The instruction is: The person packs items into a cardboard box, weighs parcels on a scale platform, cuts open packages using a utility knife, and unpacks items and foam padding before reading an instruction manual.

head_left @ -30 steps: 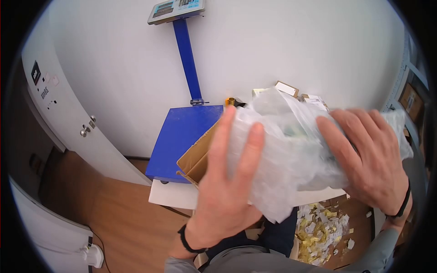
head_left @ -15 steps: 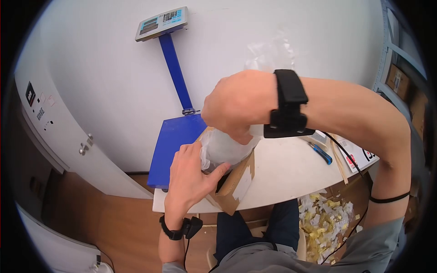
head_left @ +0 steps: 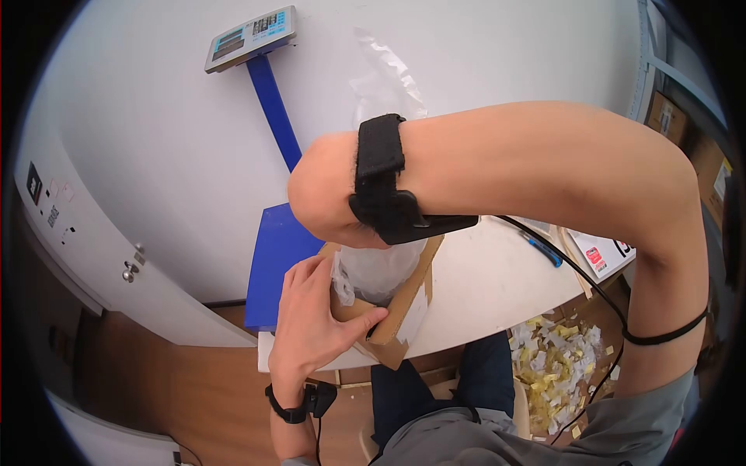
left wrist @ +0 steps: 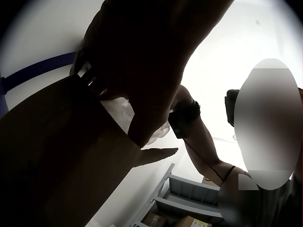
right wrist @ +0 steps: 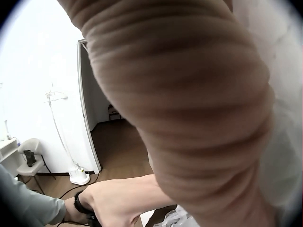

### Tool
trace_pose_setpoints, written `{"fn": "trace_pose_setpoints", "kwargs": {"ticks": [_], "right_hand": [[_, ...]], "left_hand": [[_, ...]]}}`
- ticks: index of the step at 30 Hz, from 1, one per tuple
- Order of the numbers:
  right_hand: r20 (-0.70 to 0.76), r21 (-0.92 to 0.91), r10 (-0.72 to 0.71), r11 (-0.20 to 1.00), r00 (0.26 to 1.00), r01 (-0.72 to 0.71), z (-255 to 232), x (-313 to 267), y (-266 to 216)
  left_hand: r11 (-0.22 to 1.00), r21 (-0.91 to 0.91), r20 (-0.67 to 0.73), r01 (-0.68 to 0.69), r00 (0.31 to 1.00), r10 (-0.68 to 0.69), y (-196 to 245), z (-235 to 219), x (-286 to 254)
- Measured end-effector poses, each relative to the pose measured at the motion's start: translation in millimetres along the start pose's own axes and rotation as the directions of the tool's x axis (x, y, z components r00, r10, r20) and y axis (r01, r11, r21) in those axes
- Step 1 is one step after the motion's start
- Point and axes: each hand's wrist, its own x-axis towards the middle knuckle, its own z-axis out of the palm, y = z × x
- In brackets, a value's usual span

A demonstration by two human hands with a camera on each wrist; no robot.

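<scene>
A brown cardboard box stands open at the table's front edge. Clear plastic wrapping bulges from its opening, and a loose sheet of it sticks up behind the right wrist. My left hand grips the box at its near left side, thumb stretched across the near end. In the left wrist view its fingers bend over the rim of the box. My right hand is bent sharply down over the wrapping, wrist high. Its fingers are hidden beneath it, so I cannot tell how they hold the plastic.
A blue platform scale with a display on a post stands behind the box. On the white table lie a blue utility knife and a printed white packet. Paper scraps cover the floor at right.
Both hands held the plastic-wrapped bundle up before the box. The bundle is now in the box's opening, lower than half a second ago; the right hand arches over it, the left is on the box.
</scene>
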Motion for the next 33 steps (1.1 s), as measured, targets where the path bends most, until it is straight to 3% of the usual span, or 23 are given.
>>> {"fn": "trace_pose_setpoints", "kwargs": {"ticks": [2, 5, 8, 11, 13, 14, 17, 18, 19, 20, 22, 26, 27, 28, 30, 32, 33], "right_hand": [[0.044, 0.018, 0.006, 1.000, 0.999, -0.007, 6.6, 1.4, -1.0], [-0.220, 0.168, -0.156, 0.966, 0.963, 0.195, 36.1, 6.0, -8.7], [0.004, 0.220, -0.114, 0.969, 0.993, 0.110, 45.8, 25.5, -37.2], [0.073, 0.211, -0.166, 0.966, 0.983, 0.147, 67.7, 44.6, -36.8], [0.051, 0.173, -0.215, 0.964, 0.975, 0.204, 80.5, 45.4, -32.9], [0.026, 0.140, -0.264, 0.956, 0.964, 0.258, 83.8, 45.0, -33.1], [0.007, 0.140, -0.233, 0.963, 0.973, 0.229, 86.3, 54.4, -48.7], [-0.026, 0.152, -0.215, 0.964, 0.976, 0.216, 88.4, 56.5, -52.6], [-0.072, 0.198, -0.215, 0.954, 0.974, 0.225, 85.0, 51.0, -52.9], [-0.064, 0.198, -0.208, 0.956, 0.976, 0.217, 87.8, 48.3, -50.6], [-0.100, 0.390, -0.151, 0.903, 0.983, 0.179, 94.3, 44.0, -42.5], [0.149, 0.497, -0.178, 0.864, 0.973, 0.082, 78.1, 35.2, -31.2], [0.247, 0.529, -0.130, 0.848, 0.960, -0.021, 83.3, 42.7, -28.1], [0.251, 0.522, -0.128, 0.852, 0.959, -0.023, 79.7, 37.4, -21.4], [0.107, 0.670, 0.098, 0.728, 0.989, -0.144, 69.3, 13.0, -1.3], [0.144, 0.630, 0.179, 0.742, 0.973, -0.230, 45.2, -22.6, 11.2], [0.001, 0.611, 0.246, 0.767, 0.969, -0.195, 53.2, -34.6, 16.5]], "left_hand": [[1.000, -0.002, 0.008, 0.015, 1.000, -0.015, -0.6, 2.5, -0.7], [0.999, -0.040, 0.047, -0.002, 0.999, 0.004, 0.5, 4.4, -0.1], [0.990, -0.136, 0.113, -0.035, 0.992, 0.050, 8.4, 4.6, -1.9], [0.991, -0.052, 0.010, -0.121, 0.993, 0.121, 5.4, 10.6, -10.6], [0.984, -0.020, -0.097, -0.180, 0.979, 0.177, -0.6, 10.9, -19.1], [0.984, -0.026, -0.091, -0.177, 0.981, 0.174, -1.5, 11.2, -22.0], [0.976, -0.009, -0.077, -0.216, 0.974, 0.215, -9.6, 15.2, -25.8], [0.972, -0.141, -0.088, -0.186, 0.981, 0.175, -21.5, 22.4, -26.9], [0.950, -0.272, -0.092, -0.156, 0.987, 0.135, -29.2, 29.2, -27.5], [0.946, -0.278, -0.095, -0.165, 0.985, 0.143, -31.0, 34.7, -27.6], [0.945, -0.287, -0.175, -0.154, 0.979, 0.106, -31.5, 41.8, -27.4], [0.949, -0.219, -0.210, -0.225, 0.961, 0.179, -24.6, 38.6, -24.9], [0.959, -0.160, -0.178, -0.235, 0.962, 0.206, -20.8, 35.1, -26.2], [0.965, -0.101, -0.142, -0.243, 0.963, 0.228, -17.5, 32.4, -28.2], [0.970, -0.109, -0.110, -0.216, 0.973, 0.204, -15.0, 30.6, -31.5], [0.978, -0.046, -0.065, -0.203, 0.978, 0.200, -16.4, 28.6, -31.5], [0.978, -0.043, -0.075, -0.205, 0.977, 0.201, -15.8, 26.7, -30.5]]}}
